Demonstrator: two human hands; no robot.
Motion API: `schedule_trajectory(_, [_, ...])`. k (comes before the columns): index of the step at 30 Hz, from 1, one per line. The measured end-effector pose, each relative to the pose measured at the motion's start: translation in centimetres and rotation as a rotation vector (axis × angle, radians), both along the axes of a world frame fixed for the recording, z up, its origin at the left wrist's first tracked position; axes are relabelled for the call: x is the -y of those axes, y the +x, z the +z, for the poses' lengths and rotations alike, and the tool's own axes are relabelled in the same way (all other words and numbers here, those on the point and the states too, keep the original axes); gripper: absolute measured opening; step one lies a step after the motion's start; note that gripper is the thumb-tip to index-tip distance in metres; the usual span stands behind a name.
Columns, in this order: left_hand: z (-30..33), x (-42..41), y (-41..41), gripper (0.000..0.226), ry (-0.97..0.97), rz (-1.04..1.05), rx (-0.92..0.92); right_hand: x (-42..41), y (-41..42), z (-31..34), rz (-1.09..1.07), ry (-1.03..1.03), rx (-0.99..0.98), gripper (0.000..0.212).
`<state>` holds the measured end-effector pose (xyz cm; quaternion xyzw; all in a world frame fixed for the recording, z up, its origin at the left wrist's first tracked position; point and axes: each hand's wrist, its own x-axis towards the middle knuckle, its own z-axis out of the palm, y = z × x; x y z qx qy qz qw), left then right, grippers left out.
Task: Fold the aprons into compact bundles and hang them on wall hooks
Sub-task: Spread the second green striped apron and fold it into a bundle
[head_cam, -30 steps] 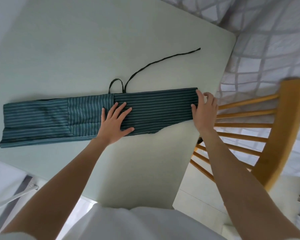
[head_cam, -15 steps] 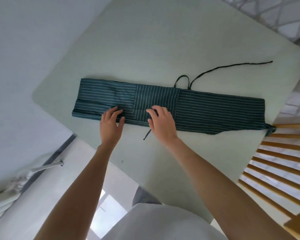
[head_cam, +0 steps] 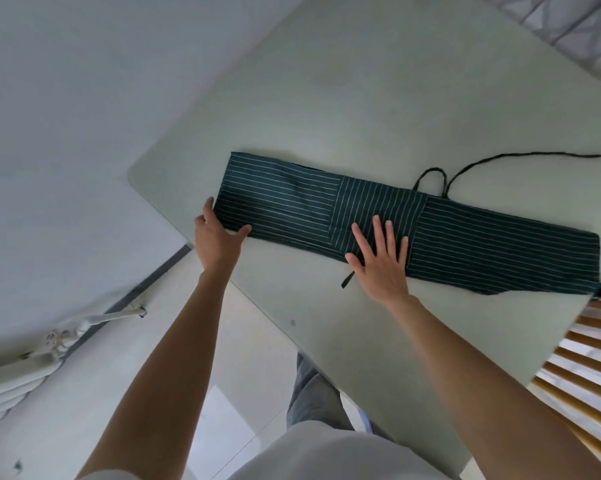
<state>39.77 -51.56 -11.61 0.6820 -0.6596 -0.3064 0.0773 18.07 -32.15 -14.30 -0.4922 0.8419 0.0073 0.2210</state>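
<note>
A dark green apron [head_cam: 430,223] with thin white stripes is laid flat on the pale desk [head_cam: 361,98], folded into a long narrow band that runs from the 9 o'clock side of the desk toward 3 o'clock. Its right end is seen to reach the desk edge beside a wooden chair [head_cam: 583,368] at 4 o'clock. A thin dark strap [head_cam: 520,156] is looped at the band's far edge and trails away over the desk toward 2 o'clock; a short strap end [head_cam: 346,280] is shown poking out from under the near edge, just beside the right hand.

The left hand [head_cam: 217,237] is placed at the band's left end, at the 9 o'clock corner of the desk: the thumb is laid along the near edge of the cloth and the fingers are bent round the end; whether the cloth is actually gripped cannot be told. The right hand [head_cam: 382,261] is spread flat, fingers straight and apart, and pressed palm down on the middle of the band, over the patch where the stripes run crosswise. Nothing is held by it
</note>
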Motion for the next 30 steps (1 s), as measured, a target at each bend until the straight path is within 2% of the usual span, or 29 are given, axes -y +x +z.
schedule_trajectory(2, [1.1, 0.3, -0.3, 0.070, 0.032, 0.089, -0.077, 0.0, -0.1, 0.0, 0.002, -0.005, 0.011, 0.068])
schedule_trajectory(6, [4.1, -0.3, -1.4, 0.034, -0.047, 0.280, -0.312, 0.1, 0.0, 0.0, -0.017, -0.032, 0.054, 0.069])
schedule_trajectory(9, [6.6, -2.0, -4.2, 0.007, -0.062, 0.237, -0.606, 0.4, -0.1, 0.5, -0.031, -0.052, 0.178, 0.066])
schedule_trajectory(11, [8.1, -4.3, -7.1, 0.007, -0.046, 0.142, -0.750, 0.1, -0.9, 2.0, -0.106, -0.195, 0.440, 0.063])
schedule_trajectory(13, [9.3, -6.9, -10.6, 0.000, -0.003, 0.044, -0.823, -1.2, -2.6, 4.4, -0.267, -0.419, 0.655, 0.051])
schedule_trajectory(15, [10.1, -9.8, -14.7, 0.009, 0.014, -0.053, -0.856, -4.0, -4.9, 6.8, -0.422, -0.616, 0.632, 0.038])
schedule_trajectory(18, [10.9, -13.6, -19.5, 0.012, -0.057, -0.236, -0.852, -8.4, -7.5, 8.9, -0.593, -0.789, 0.534, 0.029])
schedule_trajectory(21, [9.8, -18.7, -24.5, 0.017, -0.164, -0.533, -0.778, -14.0, -10.7, 9.7, -0.771, -0.818, 0.374, 0.030])
schedule_trajectory(24, [5.6, -23.3, -27.9, 0.020, -0.110, -0.783, -0.628, -18.0, -13.8, 8.9, -0.867, -0.732, 0.274, 0.026])
schedule_trajectory(27, [2.0, -25.6, -28.6, 0.033, 0.041, -1.058, -0.290, -19.0, -15.9, 7.9, -0.916, -0.551, 0.237, 0.029])
schedule_trajectory(28, [1.5, -26.0, -28.3, 0.037, 0.029, -1.132, -0.224, -19.1, -16.4, 7.5, -0.905, -0.504, 0.233, 0.030])
schedule_trajectory(30, [1.6, -25.4, -27.0, 0.040, -0.133, -1.158, -0.243, -18.3, -17.2, 7.0, -0.857, -0.462, 0.253, 0.032])
